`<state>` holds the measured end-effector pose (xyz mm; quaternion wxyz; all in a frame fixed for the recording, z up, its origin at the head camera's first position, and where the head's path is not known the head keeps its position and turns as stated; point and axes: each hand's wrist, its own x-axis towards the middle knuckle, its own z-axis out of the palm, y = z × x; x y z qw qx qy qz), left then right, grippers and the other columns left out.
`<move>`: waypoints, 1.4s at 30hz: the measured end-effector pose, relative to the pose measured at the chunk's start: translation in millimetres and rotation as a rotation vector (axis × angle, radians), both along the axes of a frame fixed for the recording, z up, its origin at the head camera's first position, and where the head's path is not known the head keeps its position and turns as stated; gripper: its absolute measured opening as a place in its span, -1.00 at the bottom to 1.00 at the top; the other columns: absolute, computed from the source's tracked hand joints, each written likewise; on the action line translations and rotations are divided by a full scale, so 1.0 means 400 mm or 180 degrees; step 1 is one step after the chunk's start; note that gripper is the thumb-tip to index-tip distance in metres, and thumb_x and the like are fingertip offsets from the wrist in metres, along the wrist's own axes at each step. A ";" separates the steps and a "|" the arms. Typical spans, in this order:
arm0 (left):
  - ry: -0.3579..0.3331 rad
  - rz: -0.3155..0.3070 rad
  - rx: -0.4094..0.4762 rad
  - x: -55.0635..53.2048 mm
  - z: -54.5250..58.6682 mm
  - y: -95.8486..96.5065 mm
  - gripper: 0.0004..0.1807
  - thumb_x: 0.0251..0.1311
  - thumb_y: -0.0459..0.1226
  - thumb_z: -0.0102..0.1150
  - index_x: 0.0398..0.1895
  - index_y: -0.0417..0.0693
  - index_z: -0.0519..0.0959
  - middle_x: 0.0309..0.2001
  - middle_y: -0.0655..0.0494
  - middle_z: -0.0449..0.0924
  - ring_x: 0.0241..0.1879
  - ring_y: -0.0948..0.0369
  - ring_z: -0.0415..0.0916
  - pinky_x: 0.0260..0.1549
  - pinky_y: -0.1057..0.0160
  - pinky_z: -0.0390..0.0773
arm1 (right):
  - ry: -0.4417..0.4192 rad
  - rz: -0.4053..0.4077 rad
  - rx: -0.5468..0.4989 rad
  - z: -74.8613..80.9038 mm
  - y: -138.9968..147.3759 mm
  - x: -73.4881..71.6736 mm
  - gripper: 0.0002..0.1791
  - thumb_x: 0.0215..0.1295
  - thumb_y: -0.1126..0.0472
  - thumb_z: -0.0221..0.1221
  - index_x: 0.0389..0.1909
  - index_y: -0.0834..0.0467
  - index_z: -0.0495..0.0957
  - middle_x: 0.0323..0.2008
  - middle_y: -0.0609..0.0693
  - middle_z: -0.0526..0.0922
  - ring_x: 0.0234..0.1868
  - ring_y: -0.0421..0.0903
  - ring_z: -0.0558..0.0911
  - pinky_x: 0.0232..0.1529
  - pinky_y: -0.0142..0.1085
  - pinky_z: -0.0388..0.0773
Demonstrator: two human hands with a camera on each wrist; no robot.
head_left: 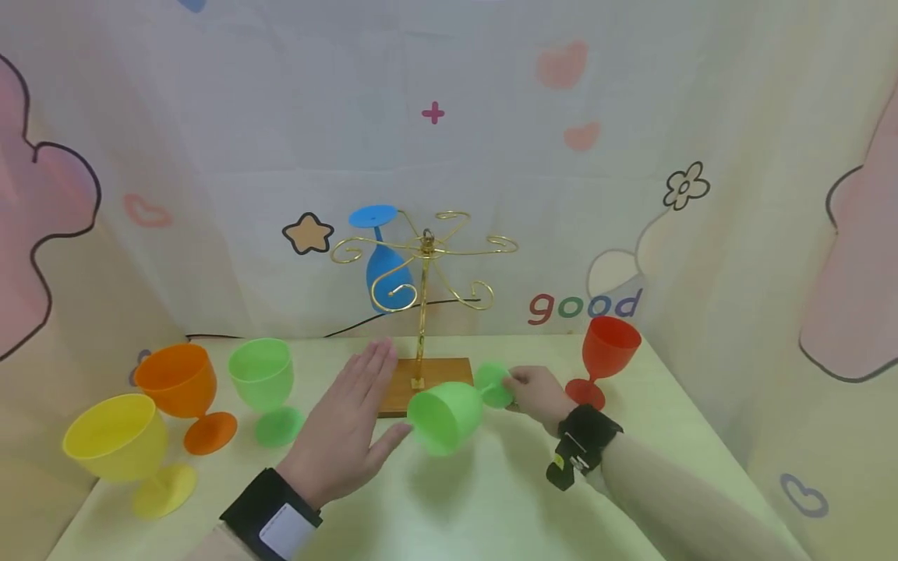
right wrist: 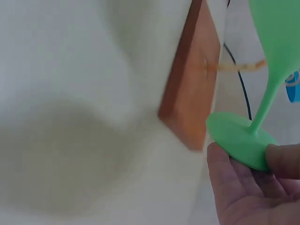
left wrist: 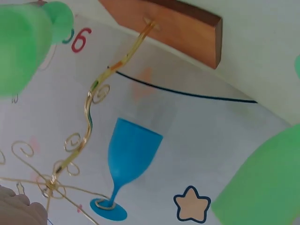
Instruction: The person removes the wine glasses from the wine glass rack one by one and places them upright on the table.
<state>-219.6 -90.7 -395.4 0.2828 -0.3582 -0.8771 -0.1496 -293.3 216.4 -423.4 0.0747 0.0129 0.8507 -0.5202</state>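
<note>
My right hand (head_left: 539,396) pinches the round foot of a green plastic goblet (head_left: 449,413), tipped on its side in the air with its mouth toward the left. In the right wrist view, thumb and fingers grip the edge of the foot (right wrist: 239,138). My left hand (head_left: 351,432) is held with straight fingers left of that goblet's mouth, holding nothing. Behind both hands stands a gold wire rack (head_left: 423,312) with curled arms on a wooden base (head_left: 459,374). A blue goblet (left wrist: 133,150) hangs upside down by its foot from one arm.
At the left of the table (head_left: 337,538) stand a yellow goblet (head_left: 122,440), an orange goblet (head_left: 178,382) and a second green goblet (head_left: 263,378). A red goblet (head_left: 609,348) stands at the right. A printed curtain (head_left: 245,117) surrounds the table.
</note>
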 end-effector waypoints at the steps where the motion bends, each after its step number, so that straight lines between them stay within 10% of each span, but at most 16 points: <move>1: 0.0004 -0.0049 -0.0037 0.006 -0.007 0.004 -0.09 0.34 0.17 -0.21 0.50 -0.24 -0.16 0.51 -0.15 -0.14 0.45 0.05 -0.26 0.49 0.14 -0.23 | -0.0099 -0.0018 -0.0179 -0.013 -0.009 0.008 -0.74 0.40 0.30 0.01 -0.10 0.38 0.58 -0.12 0.24 0.61 -0.18 0.02 0.63 0.00 -0.02 0.64; 11: 0.0226 -0.0484 -0.0278 0.029 -0.050 0.028 0.03 0.19 0.27 -0.06 0.49 -0.23 -0.07 0.51 -0.08 -0.08 0.44 0.04 -0.16 0.48 0.15 -0.22 | -0.0734 0.0317 -0.1198 -0.058 -0.076 0.076 -0.62 0.46 0.25 -0.08 0.13 0.43 0.41 0.03 0.27 0.53 -0.05 0.09 0.61 0.08 -0.06 0.59; 32: 0.0647 -0.0824 -0.0521 0.017 -0.043 0.048 -0.32 0.06 -0.44 0.18 0.34 -0.12 0.34 0.31 0.05 0.41 0.36 0.16 0.11 0.33 0.07 0.30 | -0.0954 0.0594 -0.1284 -0.073 -0.094 0.086 -0.58 0.48 0.23 -0.10 0.17 0.46 0.36 0.03 0.28 0.59 -0.06 0.07 0.63 0.03 -0.15 0.63; 42: 0.0255 -0.0756 -0.0542 0.022 -0.018 0.040 -0.65 0.07 -0.48 0.20 -0.07 0.01 0.55 -0.17 0.26 0.68 -0.10 0.29 0.49 0.01 0.21 0.50 | -0.0881 0.0574 -0.1165 -0.076 -0.100 0.084 -0.61 0.47 0.23 -0.08 0.12 0.44 0.42 -0.01 0.28 0.60 -0.11 0.07 0.65 0.02 -0.09 0.63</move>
